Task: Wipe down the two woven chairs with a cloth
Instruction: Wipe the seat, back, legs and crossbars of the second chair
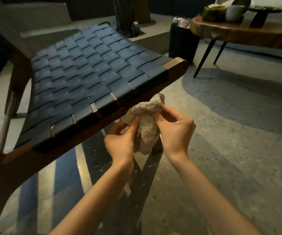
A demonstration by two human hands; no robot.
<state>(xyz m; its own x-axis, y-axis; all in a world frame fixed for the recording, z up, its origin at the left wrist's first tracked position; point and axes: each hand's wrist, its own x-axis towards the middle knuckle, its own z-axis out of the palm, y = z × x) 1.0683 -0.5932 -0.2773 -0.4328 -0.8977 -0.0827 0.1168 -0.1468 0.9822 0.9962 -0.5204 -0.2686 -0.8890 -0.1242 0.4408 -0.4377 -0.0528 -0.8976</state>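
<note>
Both hands, left hand (120,139) and right hand (174,131), pinch the bunched beige terry cloth (145,122) between them, probably refolding it; the woven chair (89,72) sits just beyond their fingertips.

Speckled grey floor (230,133) in dim light, crossed by long shadows; a wood-slab counter (238,33) on thin black legs at upper right (items on it blurred); black bin (181,43) just beside it; dark wall (92,5) behind.

Crumpled beige terry cloth (147,126), bunched just off front edge of woven chair (89,73); dark interlaced straps, brown wooden frame.
</note>
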